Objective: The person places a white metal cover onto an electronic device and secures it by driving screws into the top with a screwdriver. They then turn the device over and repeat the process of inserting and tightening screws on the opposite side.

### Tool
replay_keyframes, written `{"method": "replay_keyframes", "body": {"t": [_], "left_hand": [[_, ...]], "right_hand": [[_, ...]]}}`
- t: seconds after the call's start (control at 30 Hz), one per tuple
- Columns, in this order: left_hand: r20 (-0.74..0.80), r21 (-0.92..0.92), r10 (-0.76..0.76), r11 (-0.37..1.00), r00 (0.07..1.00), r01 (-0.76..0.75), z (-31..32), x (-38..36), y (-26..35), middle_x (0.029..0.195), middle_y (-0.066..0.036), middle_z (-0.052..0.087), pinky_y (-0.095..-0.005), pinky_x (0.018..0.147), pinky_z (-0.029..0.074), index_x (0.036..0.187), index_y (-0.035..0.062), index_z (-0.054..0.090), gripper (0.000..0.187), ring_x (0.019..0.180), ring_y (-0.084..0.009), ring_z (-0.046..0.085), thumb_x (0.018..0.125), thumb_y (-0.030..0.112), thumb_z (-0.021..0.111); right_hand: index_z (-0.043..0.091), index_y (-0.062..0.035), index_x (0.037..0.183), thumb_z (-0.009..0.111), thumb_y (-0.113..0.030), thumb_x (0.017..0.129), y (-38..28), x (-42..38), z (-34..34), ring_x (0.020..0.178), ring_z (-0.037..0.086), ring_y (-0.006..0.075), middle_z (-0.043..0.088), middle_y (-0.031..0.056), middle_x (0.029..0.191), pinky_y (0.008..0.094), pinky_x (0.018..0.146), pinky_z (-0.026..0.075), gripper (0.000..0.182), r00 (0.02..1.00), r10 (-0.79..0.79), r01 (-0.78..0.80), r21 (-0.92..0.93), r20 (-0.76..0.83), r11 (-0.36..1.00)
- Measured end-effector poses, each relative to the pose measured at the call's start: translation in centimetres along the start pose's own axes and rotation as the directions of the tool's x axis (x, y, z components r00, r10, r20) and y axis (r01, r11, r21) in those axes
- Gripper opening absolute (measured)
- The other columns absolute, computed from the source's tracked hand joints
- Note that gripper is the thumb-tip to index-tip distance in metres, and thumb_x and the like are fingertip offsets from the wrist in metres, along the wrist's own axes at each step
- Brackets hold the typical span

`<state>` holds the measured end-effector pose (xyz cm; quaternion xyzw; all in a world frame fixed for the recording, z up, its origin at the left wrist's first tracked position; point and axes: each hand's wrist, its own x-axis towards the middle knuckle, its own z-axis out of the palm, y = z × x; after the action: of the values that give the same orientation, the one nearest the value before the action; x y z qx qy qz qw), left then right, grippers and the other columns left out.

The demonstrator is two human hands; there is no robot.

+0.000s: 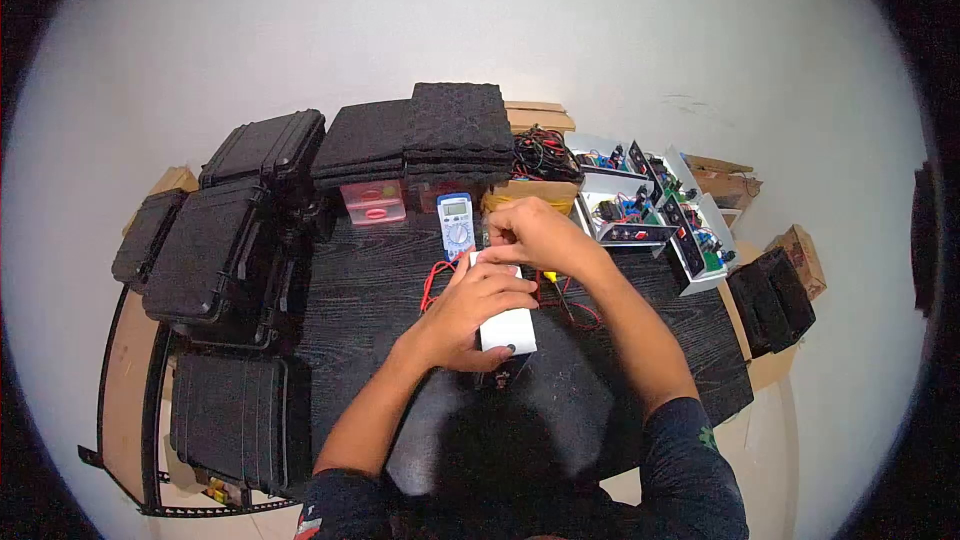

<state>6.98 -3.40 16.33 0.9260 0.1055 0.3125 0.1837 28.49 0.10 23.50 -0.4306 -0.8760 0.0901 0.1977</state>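
A white box-shaped unit point(510, 329) stands on the dark table in front of me. My left hand point(473, 304) is wrapped over it, fingers across its top and thumb low at the near side. At its far end, my right hand point(535, 234) has its fingers curled in a pinch; what they hold is hidden. Just beyond my hands lies a blue-and-white digital multimeter point(457, 225). Red test leads point(428, 288) loop left of the unit, and a small yellow piece point(551, 277) with a dark wire shows below my right wrist.
Black hard cases point(208, 255) are stacked at the left. Foam sheets point(458, 130) rest over clear-and-red plastic boxes point(374, 212) at the back. A carton of tangled cables point(545, 152) stands beside several open white housings point(700, 270) with circuit boards. A black open case point(770, 300) is far right.
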Motion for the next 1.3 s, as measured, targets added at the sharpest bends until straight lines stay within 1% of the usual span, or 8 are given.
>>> {"method": "replay_keyframes", "body": {"t": [0.27, 0.47, 0.57, 0.67, 0.8, 1.03, 1.13, 1.3], "left_hand": [[-0.032, 0.001, 0.03, 1.0, 0.999, -0.03, 0.1, 0.0, -0.3, 0.145, -0.007, 0.064, -0.0566, 0.119, 0.032, 0.13, 0.0142, 0.067, 0.072, 0.133, -0.0368, 0.054, 0.06, 0.023, 0.078], [-0.034, 0.011, 0.024, 1.0, 0.999, -0.024, 0.2, 0.0, -0.3, 0.144, -0.007, 0.064, -0.0589, 0.118, 0.031, 0.129, 0.0142, 0.068, 0.07, 0.132, -0.0373, 0.054, 0.061, 0.026, 0.078], [-0.045, 0.009, 0.025, 1.0, 0.999, -0.024, 0.2, 0.0, -0.2, 0.143, -0.007, 0.065, -0.0586, 0.119, 0.03, 0.129, 0.0141, 0.068, 0.07, 0.132, -0.0373, 0.054, 0.061, 0.026, 0.078], [-0.036, 0.026, 0.027, 0.999, 0.999, -0.026, 0.1, 0.1, -0.1, 0.142, -0.008, 0.065, -0.0582, 0.118, 0.031, 0.129, 0.0138, 0.068, 0.07, 0.131, -0.0371, 0.054, 0.061, 0.026, 0.078], [-0.007, -0.052, -0.011, 0.999, 1.0, 0.01, 0.0, 0.0, -0.1, 0.143, -0.004, 0.063, -0.075, 0.121, 0.015, 0.13, 0.0179, 0.067, 0.07, 0.137, -0.0351, 0.05, 0.063, 0.024, 0.085], [0.004, -0.055, -0.037, 0.998, 0.999, 0.037, 0.3, -0.2, -0.3, 0.143, -0.004, 0.063, -0.0756, 0.12, 0.016, 0.13, 0.0179, 0.068, 0.071, 0.138, -0.0349, 0.05, 0.061, 0.023, 0.085], [-0.005, -0.059, -0.034, 0.998, 0.999, 0.034, 0.2, -0.2, -0.3, 0.143, -0.004, 0.063, -0.0762, 0.119, 0.016, 0.13, 0.0179, 0.068, 0.071, 0.138, -0.0347, 0.05, 0.061, 0.023, 0.085], [-0.014, -0.046, -0.015, 0.999, 1.0, 0.014, 0.0, -0.1, -0.2, 0.142, -0.004, 0.064, -0.0718, 0.119, 0.02, 0.129, 0.017, 0.069, 0.07, 0.136, -0.0342, 0.051, 0.061, 0.024, 0.085]], "right_hand": [[0.069, 0.0019, 0.088, 0.079, -0.03, 0.09, 6.3, -1.3, 2.5, 0.069, 0.067, 0.0343, 0.069, 0.018, 0.077, 0.0423, 0.066, 0.053, 0.034, 0.933, 0.258, -0.223, 0.161, -0.252, 0.962], [0.075, 0.0001, 0.092, 0.067, -0.016, 0.09, 18.8, -5.0, 9.8, 0.086, 0.074, 0.0407, 0.074, 0.0253, 0.092, 0.049, 0.078, 0.057, 0.018, 0.846, 0.456, -0.517, -0.211, -0.278, 0.83], [0.075, -0.0008, 0.095, 0.064, -0.009, 0.087, 23.0, -6.9, 12.1, 0.092, 0.074, 0.0424, 0.075, 0.0264, 0.096, 0.0512, 0.083, 0.058, 0.016, 0.832, 0.555, -0.526, -0.331, -0.007, 0.784], [0.075, -0.0029, 0.093, 0.067, -0.009, 0.084, 19.9, -7.3, 10.6, 0.091, 0.074, 0.0388, 0.076, 0.0214, 0.092, 0.0468, 0.082, 0.058, 0.013, 0.821, 0.57, -0.57, -0.012, 0.049, 0.822], [0.072, -0.0051, 0.102, 0.075, -0.017, 0.084, 20.2, -6.9, 12.3, 0.094, 0.075, 0.0375, 0.076, 0.02, 0.093, 0.0452, 0.085, 0.058, 0.021, 0.825, 0.566, -0.543, 0.274, -0.003, 0.794], [0.07, -0.0058, 0.115, 0.081, -0.043, 0.077, 19.1, -6.0, 14.5, 0.1, 0.074, 0.0409, 0.076, 0.0233, 0.103, 0.0487, 0.091, 0.057, 0.054, 0.721, 0.678, -0.684, 0.011, -0.145, 0.73], [0.071, -0.0031, 0.112, 0.079, -0.047, 0.076, 19.1, -5.4, 13.2, 0.102, 0.073, 0.0423, 0.075, 0.0256, 0.106, 0.0493, 0.093, 0.057, 0.058, 0.637, 0.766, -0.771, 0.054, 0.083, 0.635], [0.065, -0.0001, 0.117, 0.071, -0.037, 0.085, 16.5, -6.0, 10.8, 0.1, 0.072, 0.0464, 0.074, 0.0284, 0.104, 0.0539, 0.09, 0.056, 0.049, 0.72, 0.662, -0.663, 0.077, -0.206, 0.745]]}}
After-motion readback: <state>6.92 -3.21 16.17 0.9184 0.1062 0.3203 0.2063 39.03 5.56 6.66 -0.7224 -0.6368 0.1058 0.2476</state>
